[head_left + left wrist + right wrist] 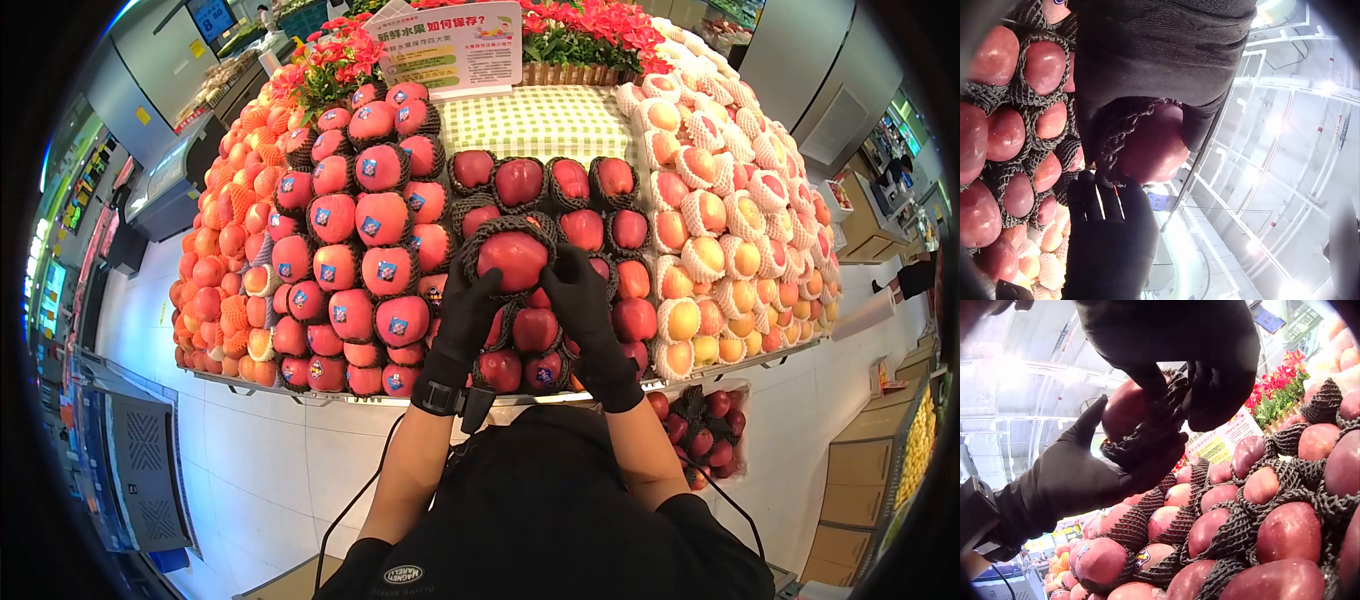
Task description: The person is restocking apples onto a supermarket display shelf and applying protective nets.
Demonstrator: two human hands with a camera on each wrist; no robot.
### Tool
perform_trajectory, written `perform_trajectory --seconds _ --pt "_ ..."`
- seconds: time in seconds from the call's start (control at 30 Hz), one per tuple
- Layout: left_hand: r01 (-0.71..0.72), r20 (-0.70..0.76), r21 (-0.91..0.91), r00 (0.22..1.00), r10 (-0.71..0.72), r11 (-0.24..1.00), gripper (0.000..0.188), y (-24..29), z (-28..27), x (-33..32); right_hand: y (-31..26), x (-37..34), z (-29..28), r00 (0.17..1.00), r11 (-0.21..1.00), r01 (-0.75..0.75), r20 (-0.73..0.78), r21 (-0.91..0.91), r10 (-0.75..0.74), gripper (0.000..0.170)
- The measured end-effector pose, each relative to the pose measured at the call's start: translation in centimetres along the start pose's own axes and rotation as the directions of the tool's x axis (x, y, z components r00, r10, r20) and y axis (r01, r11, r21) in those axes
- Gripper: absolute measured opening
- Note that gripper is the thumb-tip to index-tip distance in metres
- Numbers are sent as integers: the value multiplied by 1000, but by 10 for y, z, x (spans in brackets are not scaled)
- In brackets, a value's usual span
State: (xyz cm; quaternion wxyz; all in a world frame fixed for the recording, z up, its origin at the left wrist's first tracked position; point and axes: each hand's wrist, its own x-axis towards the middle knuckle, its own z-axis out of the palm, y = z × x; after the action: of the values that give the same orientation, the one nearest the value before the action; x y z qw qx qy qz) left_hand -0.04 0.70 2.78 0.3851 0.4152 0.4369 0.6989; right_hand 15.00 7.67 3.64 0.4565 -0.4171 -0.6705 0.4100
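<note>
Holding up a red apple in a dark net, the black-gloved left hand and right hand meet, in the head view, above the netted apples between the front edge of the display stand and the checked cloth. Near its back edge stand a sign and red flowers.

In the left wrist view, the left hand curls over the apple, its bare side showing; the right hand's fingers lie side by side, slightly parted, at the net.

In the right wrist view, the left hand cups the apple between thumb and fingers, while the right hand's fingers curl down, pinching at the net.
</note>
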Motion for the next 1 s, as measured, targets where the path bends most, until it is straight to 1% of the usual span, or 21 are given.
perform_trajectory --seconds 0.03,0.1,0.2,0.3,0.37,0.47,0.53,0.6,0.7,0.8,0.9,1.0 --pt "0 -3 20 1000 0 1000 55 -1 0 0 3 1 1 1000 999 -19 -12 -38 18 36" --pt "186 -10 -230 981 -193 955 56 -1 -2 1 12 3 3 998 992 -56 -37 -112 52 35" --pt "175 -9 -341 982 -190 924 43 7 2 -2 11 4 1 999 991 -44 -24 -130 41 31" --pt "130 -51 -280 987 -150 951 42 -5 -2 -4 -1 0 1 996 984 -21 -85 -177 6 30" --pt "102 -76 -214 990 -120 972 41 -12 -4 -6 2 0 3 995 980 -6 -94 -197 -13 30" --pt "106 -98 -179 987 -125 978 44 -11 -3 -7 -4 -2 3 995 978 8 -97 -210 -29 29" --pt "152 -105 -276 977 -187 949 47 -10 -2 -6 -8 -2 3 994 976 22 -97 -219 -44 29" --pt "218 -93 -455 953 -289 863 49 -10 -1 -2 -11 -1 3 993 972 44 -98 -232 -68 29" --pt "124 -157 -294 972 -176 948 51 -17 3 0 -16 -3 3 995 971 24 -88 -238 -46 28" --pt "102 -200 -304 965 -168 947 49 -22 2 0 -7 -4 4 996 972 4 -89 -235 -25 27" --pt "97 -209 -307 964 -166 947 50 -25 2 0 0 -4 5 996 976 9 -85 -220 -28 25" --pt "73 -203 -131 974 -99 989 51 -24 0 2 -10 -4 1 999 987 -1 -48 -164 -7 26"
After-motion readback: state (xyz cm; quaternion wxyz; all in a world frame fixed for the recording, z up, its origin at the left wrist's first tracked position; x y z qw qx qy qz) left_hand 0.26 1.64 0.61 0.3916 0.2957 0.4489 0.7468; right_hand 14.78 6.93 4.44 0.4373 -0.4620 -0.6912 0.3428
